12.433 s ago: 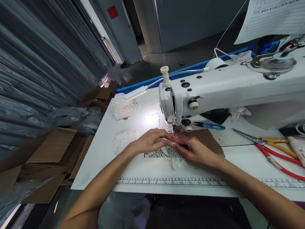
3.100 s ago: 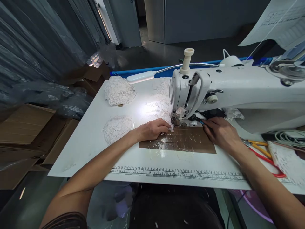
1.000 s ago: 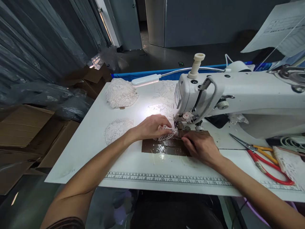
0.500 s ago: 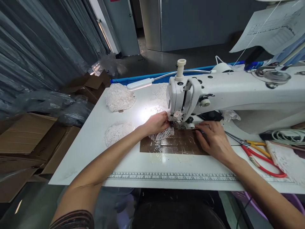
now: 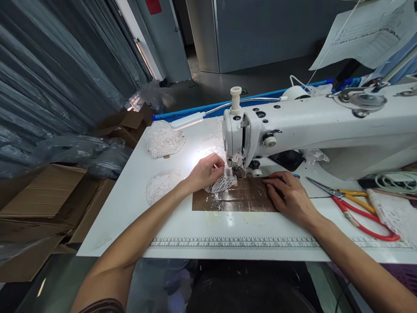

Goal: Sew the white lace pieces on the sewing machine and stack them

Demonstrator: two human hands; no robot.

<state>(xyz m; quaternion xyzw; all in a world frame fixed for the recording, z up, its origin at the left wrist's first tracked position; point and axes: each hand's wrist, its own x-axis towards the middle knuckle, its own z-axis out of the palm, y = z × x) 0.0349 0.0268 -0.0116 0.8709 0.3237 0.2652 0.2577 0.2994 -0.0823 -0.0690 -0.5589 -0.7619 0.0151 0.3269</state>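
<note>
My left hand (image 5: 207,171) is closed in a pinch at a white lace piece (image 5: 221,184), just left of the sewing machine's (image 5: 237,167) needle area. Part of the lace is hidden beneath the hand. My right hand (image 5: 289,193) rests right of the needle with curled fingers, its fingertips at the brown taped patch (image 5: 241,200) on the table. A small blue tip (image 5: 296,176) shows behind that hand; what it belongs to is hidden.
More lace pieces lie on the left of the white table (image 5: 130,230), under a lamp (image 5: 189,121). Red-handled scissors (image 5: 358,213) and a yellow-handled tool (image 5: 358,201) lie at the right. A printed ruler (image 5: 234,244) runs along the front edge. Cardboard boxes (image 5: 42,191) stand left.
My left hand has drawn slightly left, away from the needle. The right hand's fingers have shifted a little left and curled more. The head view has turned slightly.
</note>
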